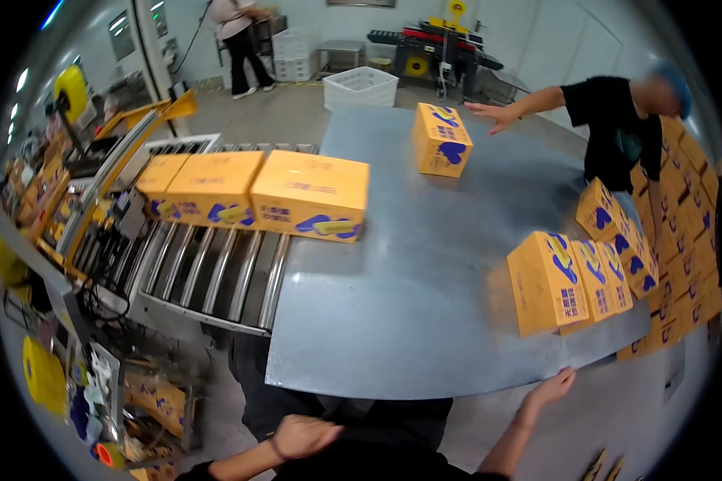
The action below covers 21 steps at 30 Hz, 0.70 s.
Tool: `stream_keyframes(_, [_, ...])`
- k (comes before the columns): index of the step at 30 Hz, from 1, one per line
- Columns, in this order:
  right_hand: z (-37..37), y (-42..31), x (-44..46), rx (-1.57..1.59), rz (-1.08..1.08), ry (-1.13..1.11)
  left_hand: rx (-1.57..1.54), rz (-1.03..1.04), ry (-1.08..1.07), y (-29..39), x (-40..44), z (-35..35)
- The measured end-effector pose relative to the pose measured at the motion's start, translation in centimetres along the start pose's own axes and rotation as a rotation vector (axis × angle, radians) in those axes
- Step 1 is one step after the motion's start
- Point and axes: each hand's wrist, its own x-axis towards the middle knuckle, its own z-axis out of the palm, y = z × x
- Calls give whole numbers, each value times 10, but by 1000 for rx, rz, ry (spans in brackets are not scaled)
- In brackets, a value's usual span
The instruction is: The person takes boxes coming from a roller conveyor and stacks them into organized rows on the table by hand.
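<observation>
In front of my body my left hand (305, 435) hangs over my lap, fingers loosely extended and holding nothing. My right hand (552, 389) is at the near edge of the grey metal table (377, 321), its fingers curled against that edge. Just beyond it stand several yellow cartons (547, 282) with blue print, packed side by side at the table's right end. Another yellow carton (443, 140) stands upright at the far side, close to a co-worker's outstretched hand (496, 116). On the left, a row of cartons (309, 192) reaches from the rollers onto the tabletop.
The roller conveyor (217, 272) meets the table's left side, with a yellow-framed machine (108, 184) further left. A co-worker (618, 132) stands at the right, before stacked cartons (686, 232). A white crate (361, 86) sits behind the table. Another person (237, 40) stands at the back.
</observation>
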Motion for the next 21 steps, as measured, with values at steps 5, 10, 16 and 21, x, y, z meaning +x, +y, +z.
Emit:
stream_keyframes(5, [38,-112,-162,245,-437,-737,278,-338,119,-22,-127,31])
stream_keyframes(10, [151,-280,-218,557,-1005,-1191,290,-393,265,-46,-116,55])
stream_keyframes(16, [330,-324,-263,512,-1195,-1047,221,-405,378,-47,-121,57])
stream_keyframes(21, [360,-300,-285,-33,-1077,-1097,255,-371,416,-50,-123,60])
